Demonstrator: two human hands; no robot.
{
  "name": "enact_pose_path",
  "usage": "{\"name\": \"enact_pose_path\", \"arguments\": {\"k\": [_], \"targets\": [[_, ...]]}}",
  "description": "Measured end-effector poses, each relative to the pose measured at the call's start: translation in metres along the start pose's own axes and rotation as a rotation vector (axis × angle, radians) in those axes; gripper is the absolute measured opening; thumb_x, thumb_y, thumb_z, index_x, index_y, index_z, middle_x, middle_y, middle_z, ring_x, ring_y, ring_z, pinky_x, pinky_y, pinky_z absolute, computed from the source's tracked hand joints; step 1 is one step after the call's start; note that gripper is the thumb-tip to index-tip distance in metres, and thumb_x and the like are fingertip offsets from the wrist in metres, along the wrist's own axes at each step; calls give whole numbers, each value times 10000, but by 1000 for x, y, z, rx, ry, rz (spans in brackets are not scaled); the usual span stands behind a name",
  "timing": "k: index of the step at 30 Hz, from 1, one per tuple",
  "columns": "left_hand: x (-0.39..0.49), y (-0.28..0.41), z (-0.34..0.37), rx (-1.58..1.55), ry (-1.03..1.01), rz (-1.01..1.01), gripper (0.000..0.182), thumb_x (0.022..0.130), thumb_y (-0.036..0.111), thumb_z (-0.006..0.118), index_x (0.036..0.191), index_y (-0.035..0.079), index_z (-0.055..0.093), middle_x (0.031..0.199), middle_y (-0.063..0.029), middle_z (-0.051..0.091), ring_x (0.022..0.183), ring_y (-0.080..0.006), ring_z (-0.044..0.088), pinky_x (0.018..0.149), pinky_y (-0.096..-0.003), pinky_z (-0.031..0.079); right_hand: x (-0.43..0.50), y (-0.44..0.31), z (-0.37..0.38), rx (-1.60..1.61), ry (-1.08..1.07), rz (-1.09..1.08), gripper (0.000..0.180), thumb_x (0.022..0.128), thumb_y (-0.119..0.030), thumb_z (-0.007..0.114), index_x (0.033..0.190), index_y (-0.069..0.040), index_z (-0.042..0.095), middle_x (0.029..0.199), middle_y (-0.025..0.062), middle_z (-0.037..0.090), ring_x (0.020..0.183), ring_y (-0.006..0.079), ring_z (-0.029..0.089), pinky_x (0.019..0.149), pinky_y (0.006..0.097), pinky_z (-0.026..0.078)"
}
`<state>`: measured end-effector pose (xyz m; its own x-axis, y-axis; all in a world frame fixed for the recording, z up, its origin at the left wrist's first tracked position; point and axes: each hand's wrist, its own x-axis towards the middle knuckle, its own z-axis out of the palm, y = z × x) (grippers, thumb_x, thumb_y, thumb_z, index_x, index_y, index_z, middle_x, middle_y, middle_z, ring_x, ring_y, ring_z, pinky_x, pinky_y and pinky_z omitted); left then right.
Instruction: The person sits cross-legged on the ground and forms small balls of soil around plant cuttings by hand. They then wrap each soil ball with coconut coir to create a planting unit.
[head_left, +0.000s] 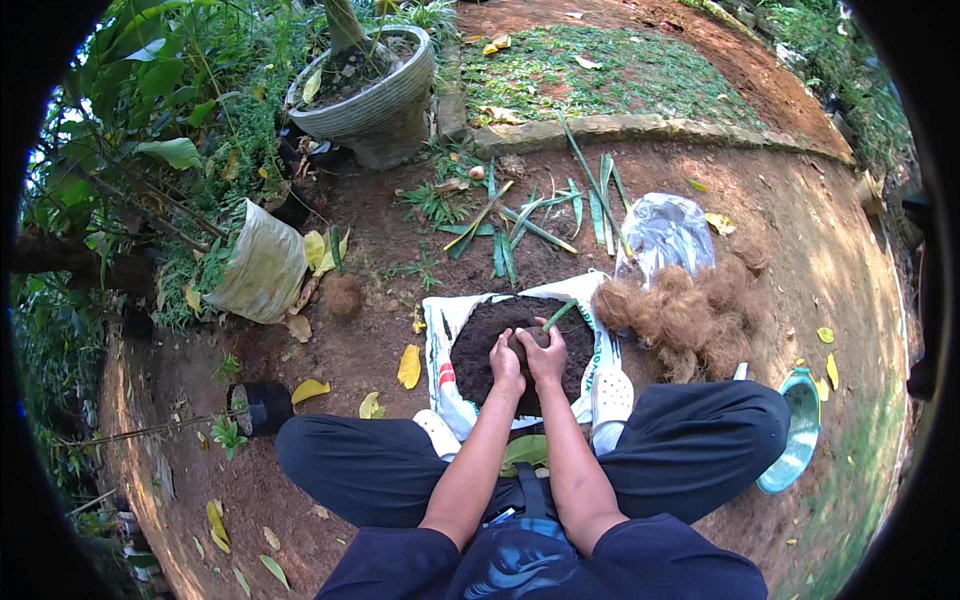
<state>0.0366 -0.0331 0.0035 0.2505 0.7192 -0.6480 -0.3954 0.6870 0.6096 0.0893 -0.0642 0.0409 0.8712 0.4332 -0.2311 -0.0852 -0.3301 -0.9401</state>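
My left hand (507, 363) and my right hand (544, 355) cup a ball of dark soil (528, 343) between them, low over an open white sack. A green plant stem (561, 315) sticks up from the ball towards the upper right. Dark loose soil (480, 330) fills the opening of the sack (441, 307), which lies between my feet. Just right of the sack is a heap of brown coconut fibre (686, 315), with a clear plastic bag (666, 229) behind it. A fibre-wrapped ball (343, 295) with a green cutting stands on the ground at the left.
Cut green leaves (517, 217) lie beyond the sack. A teal basin (795, 435) sits by my right knee, a black plant bag (264, 409) by my left knee. A tipped pale planter (262, 266) and a large ribbed pot (375, 105) stand at upper left, before a low stone edging (622, 129).
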Motion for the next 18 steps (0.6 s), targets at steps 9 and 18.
{"name": "enact_pose_path", "arguments": {"k": [9,18], "targets": [[-9,8,10,106,-32,40,413,1058,404,399,1264,63,504,1185,-84,583,1102,-219,575,970,-383,486,-2,-7,-5,-73,-14,51,490,705,-397,788,1091,-110,696,1038,171,705,983,335,675,903,419,509],[-7,23,10,265,-155,-85,431,1031,293,382,1424,133,457,1351,-81,531,1173,-206,545,1009,-380,449,9,-14,-11,195,219,95,366,724,-265,808,981,-37,682,983,146,682,957,266,643,872,382,483]]}}
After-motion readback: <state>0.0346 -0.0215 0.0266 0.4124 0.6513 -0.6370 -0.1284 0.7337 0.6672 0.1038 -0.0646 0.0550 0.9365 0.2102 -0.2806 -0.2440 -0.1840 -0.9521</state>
